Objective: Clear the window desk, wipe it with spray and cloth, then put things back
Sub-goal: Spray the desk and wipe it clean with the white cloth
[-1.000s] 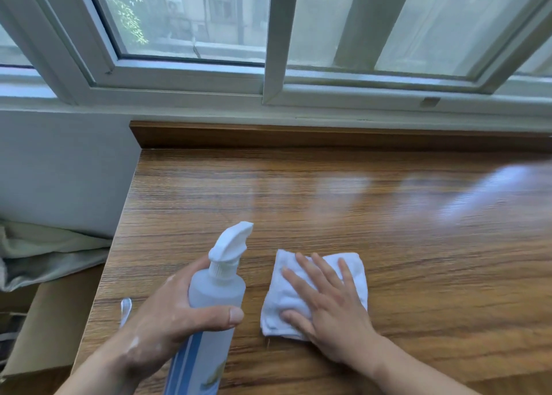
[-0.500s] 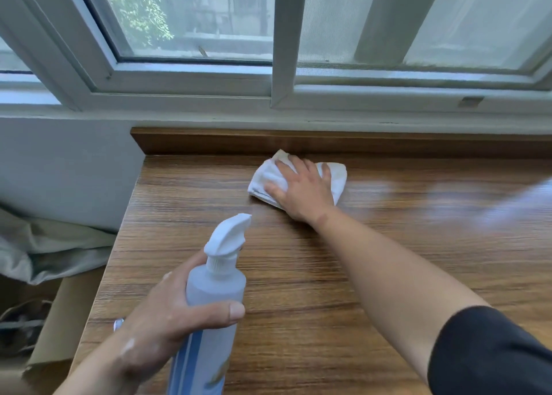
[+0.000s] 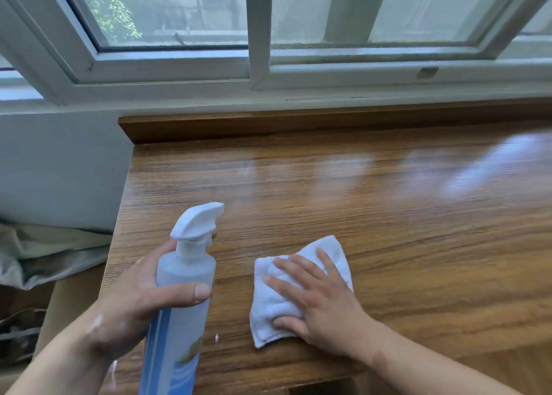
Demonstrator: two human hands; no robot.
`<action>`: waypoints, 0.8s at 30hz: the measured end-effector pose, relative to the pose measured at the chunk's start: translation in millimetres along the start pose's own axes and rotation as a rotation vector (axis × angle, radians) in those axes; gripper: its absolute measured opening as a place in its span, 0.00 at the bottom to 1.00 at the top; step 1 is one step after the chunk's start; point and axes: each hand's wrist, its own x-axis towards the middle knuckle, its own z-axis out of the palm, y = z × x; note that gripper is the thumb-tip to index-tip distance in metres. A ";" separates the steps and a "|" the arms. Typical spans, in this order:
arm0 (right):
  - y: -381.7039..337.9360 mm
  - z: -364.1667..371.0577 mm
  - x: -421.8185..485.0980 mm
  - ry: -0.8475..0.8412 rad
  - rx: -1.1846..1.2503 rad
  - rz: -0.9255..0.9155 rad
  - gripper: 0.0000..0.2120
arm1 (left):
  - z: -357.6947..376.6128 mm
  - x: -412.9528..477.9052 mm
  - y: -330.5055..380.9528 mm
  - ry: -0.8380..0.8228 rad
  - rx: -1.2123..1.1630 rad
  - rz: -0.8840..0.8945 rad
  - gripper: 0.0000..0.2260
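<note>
Overhead, the head camera is looking down on a wooden window desk (image 3: 373, 215) with streaked brown grain, its top shining with pale reflections toward the far right corner. A raised wooden lip (image 3: 298, 124) is running along the far edge beneath a white window frame (image 3: 258, 75).

A white terry cloth (image 3: 270, 308), folded into a rough square pad, is lying flat on the desk near the front edge, one corner pointing toward the far edge. A spray bottle (image 3: 179, 293) of translucent pale blue plastic, with a white trigger head (image 3: 195, 223) and a blue-and-white label low on its body, is being held over the front left corner of the desk, just left of the cloth, its nozzle aiming toward the far right.

The bare left forearm is coming in from the lower left, and the left hand (image 3: 134, 302) is gripping the bottle's shoulder, thumb curling across the near side and a fingertip just showing beside the trigger. The bare right forearm is reaching in from the lower right; the right hand (image 3: 322, 305) is lying palm down on the cloth, fingers straight and spread, pressing it to the wood.

A small white fleck (image 3: 216, 338) is sitting on the wood between bottle and cloth, close to the front edge. Off the desk's left edge, crumpled grey-green fabric (image 3: 44, 251) is lying against a pale wall (image 3: 59, 167), above a cardboard box (image 3: 71, 302).
</note>
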 end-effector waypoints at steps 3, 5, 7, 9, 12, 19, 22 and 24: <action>43.0 -10.3 -12.1 -0.002 -0.049 0.212 0.31 | -3.2 -7.0 -10.3 -0.016 0.044 -0.003 0.38; 71.5 -19.4 -7.2 -0.059 -0.077 0.398 0.36 | -5.9 -12.8 -18.5 -0.037 0.063 -0.004 0.32; 88.9 -26.3 0.3 -0.055 -0.092 0.557 0.38 | -10.8 -21.0 -27.9 -0.048 0.065 -0.019 0.32; 94.3 -30.7 7.6 -0.033 -0.091 0.653 0.38 | -14.9 -31.0 -37.2 -0.079 0.097 -0.037 0.35; 88.5 -29.9 11.2 -0.014 -0.091 0.701 0.38 | -19.0 -44.7 -52.0 -0.157 0.194 -0.050 0.37; 44.6 -18.0 -27.6 -0.015 -0.066 0.733 0.36 | -31.7 -86.9 -86.7 -0.248 0.335 -0.081 0.35; 9.7 -9.8 -49.4 -0.026 -0.086 0.709 0.37 | -41.4 -100.7 -101.5 -0.248 0.343 -0.084 0.34; -12.9 -1.8 -57.2 0.002 -0.099 0.684 0.35 | -47.5 -107.8 -111.4 -0.221 0.338 -0.092 0.34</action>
